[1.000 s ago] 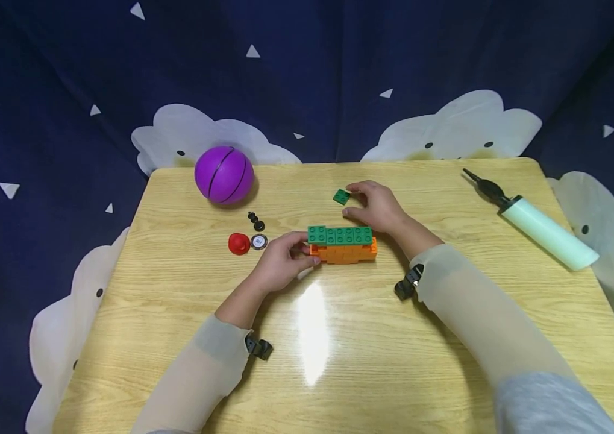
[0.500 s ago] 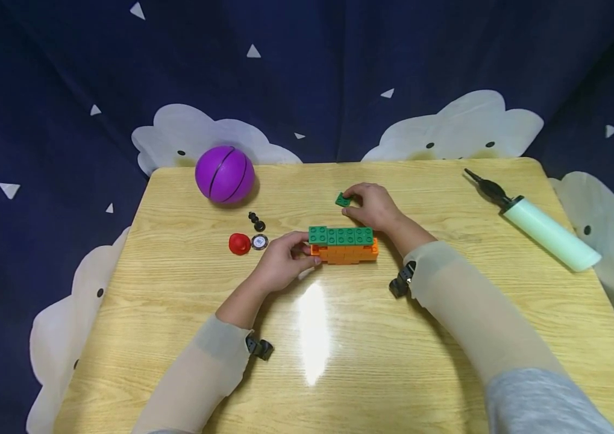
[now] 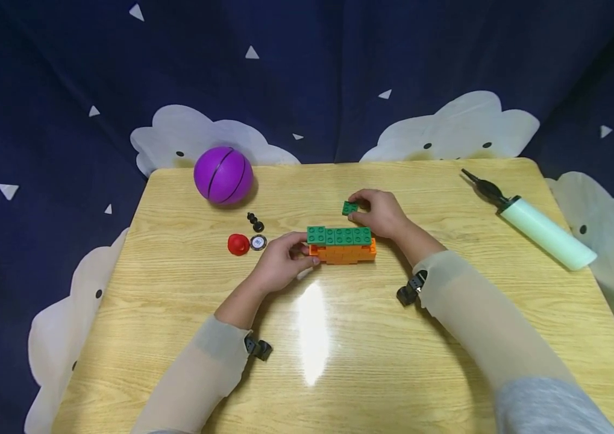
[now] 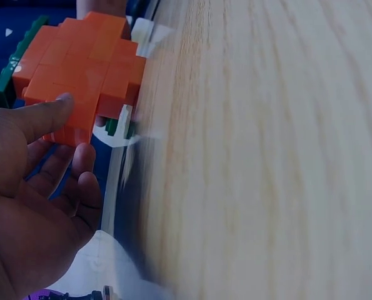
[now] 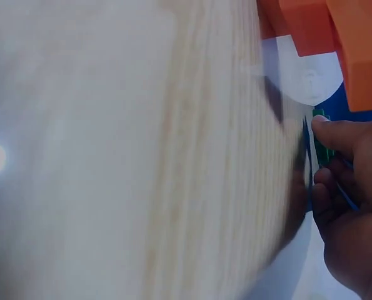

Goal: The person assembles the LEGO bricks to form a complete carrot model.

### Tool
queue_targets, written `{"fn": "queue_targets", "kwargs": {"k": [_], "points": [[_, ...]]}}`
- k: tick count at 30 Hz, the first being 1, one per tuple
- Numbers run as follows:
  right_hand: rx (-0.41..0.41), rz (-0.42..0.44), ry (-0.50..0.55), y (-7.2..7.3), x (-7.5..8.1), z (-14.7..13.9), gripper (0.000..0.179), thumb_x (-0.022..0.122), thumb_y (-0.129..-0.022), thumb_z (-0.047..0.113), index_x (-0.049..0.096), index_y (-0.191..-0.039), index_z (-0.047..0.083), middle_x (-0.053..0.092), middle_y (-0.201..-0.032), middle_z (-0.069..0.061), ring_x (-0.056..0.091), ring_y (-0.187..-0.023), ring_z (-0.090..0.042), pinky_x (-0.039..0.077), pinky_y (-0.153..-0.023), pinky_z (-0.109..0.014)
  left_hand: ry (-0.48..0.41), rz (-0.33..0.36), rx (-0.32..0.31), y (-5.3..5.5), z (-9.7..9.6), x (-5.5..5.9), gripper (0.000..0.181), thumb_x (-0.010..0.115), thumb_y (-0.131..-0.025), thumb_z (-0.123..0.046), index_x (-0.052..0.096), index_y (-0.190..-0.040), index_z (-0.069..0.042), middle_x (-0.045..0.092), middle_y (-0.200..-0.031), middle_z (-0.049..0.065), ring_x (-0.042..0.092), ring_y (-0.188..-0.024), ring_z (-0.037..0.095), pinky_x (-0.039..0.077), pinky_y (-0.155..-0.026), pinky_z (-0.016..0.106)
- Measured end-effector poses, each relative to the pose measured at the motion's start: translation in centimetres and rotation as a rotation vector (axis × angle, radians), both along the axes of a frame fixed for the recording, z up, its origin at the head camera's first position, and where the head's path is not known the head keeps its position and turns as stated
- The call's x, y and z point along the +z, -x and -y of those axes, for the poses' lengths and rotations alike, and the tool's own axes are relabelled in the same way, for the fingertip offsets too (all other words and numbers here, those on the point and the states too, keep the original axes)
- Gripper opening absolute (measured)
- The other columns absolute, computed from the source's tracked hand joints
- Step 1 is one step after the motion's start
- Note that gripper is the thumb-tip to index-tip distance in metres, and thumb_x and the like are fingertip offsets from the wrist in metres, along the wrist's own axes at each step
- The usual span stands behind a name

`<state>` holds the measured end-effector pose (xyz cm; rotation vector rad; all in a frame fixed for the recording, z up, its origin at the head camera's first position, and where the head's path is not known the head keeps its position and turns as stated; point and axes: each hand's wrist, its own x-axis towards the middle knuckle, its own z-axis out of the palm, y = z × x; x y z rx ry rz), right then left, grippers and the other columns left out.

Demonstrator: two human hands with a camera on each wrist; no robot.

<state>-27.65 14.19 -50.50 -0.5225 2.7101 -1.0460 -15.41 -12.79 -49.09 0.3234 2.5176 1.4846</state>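
Note:
A block build stands mid-table in the head view, with stacked orange bricks point(image 3: 341, 255) below and a row of green bricks point(image 3: 347, 235) along its top. My left hand point(image 3: 278, 264) grips its left end; the left wrist view shows the thumb on the orange face point(image 4: 79, 75) and the fingers beneath. Just behind the build, my right hand point(image 3: 384, 213) pinches a small green brick point(image 3: 349, 208) by its right side. In the right wrist view the thumb lies against that brick point(image 5: 322, 140), partly hiding it.
Left of the build lie a small red hat point(image 3: 238, 244), a poker chip point(image 3: 258, 242) and a black chess piece point(image 3: 255, 222). A purple ball point(image 3: 223, 175) sits at the back left. A hand pump point(image 3: 545, 232) lies at the table's right edge.
My right hand has closed its fingers on the small green brick and drawn it slightly nearer and rightward, toward the build. The left hand and the build have stayed put.

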Motion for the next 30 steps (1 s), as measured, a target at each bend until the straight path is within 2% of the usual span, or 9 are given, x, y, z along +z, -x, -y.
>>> {"fn": "queue_targets", "kwargs": {"k": [7,14,22,30], "points": [[0.015,-0.043,0.024,-1.3,0.6,-1.0,0.041,0.078,-0.094,0.022,0.069,-0.132,0.009,0.068,-0.121,-0.011,0.063,-0.105,-0.028,0.053,-0.092,-0.045,-0.001,0.002,0.001,-0.1,0.0,0.0,0.045,0.082,-0.092,-0.018,0.069,-0.134,-0.016,0.068,-0.108,0.001,0.064,-0.096,0.019,0.055,-0.082,0.037],[0.027,-0.072,0.046,-2.5,1.6,-1.5,0.038,0.080,-0.093,0.021,0.071,-0.129,0.009,0.068,-0.118,-0.009,0.065,-0.101,-0.026,0.055,-0.089,-0.043,0.001,0.001,-0.002,0.0,0.0,-0.1,0.046,0.082,-0.092,-0.018,0.068,-0.136,-0.014,0.068,-0.108,0.002,0.064,-0.098,0.019,0.056,-0.083,0.038],[0.040,-0.101,0.134,-3.9,2.6,-2.5,0.034,0.077,-0.095,0.016,0.072,-0.127,0.010,0.068,-0.119,-0.005,0.065,-0.103,-0.023,0.058,-0.087,-0.041,0.018,0.002,-0.001,-0.1,0.0,-0.2,0.046,0.082,-0.092,-0.020,0.068,-0.135,-0.015,0.068,-0.110,0.001,0.064,-0.099,0.020,0.055,-0.084,0.038],[0.061,-0.120,0.189,-5.1,3.7,-3.5,0.037,0.074,-0.095,0.012,0.071,-0.132,0.011,0.067,-0.125,-0.005,0.063,-0.105,-0.024,0.058,-0.086,-0.041,-0.007,0.018,0.002,-0.1,0.0,-0.2,0.044,0.081,-0.093,-0.020,0.068,-0.135,-0.016,0.069,-0.125,-0.001,0.068,-0.111,0.018,0.057,-0.092,0.038]]}}
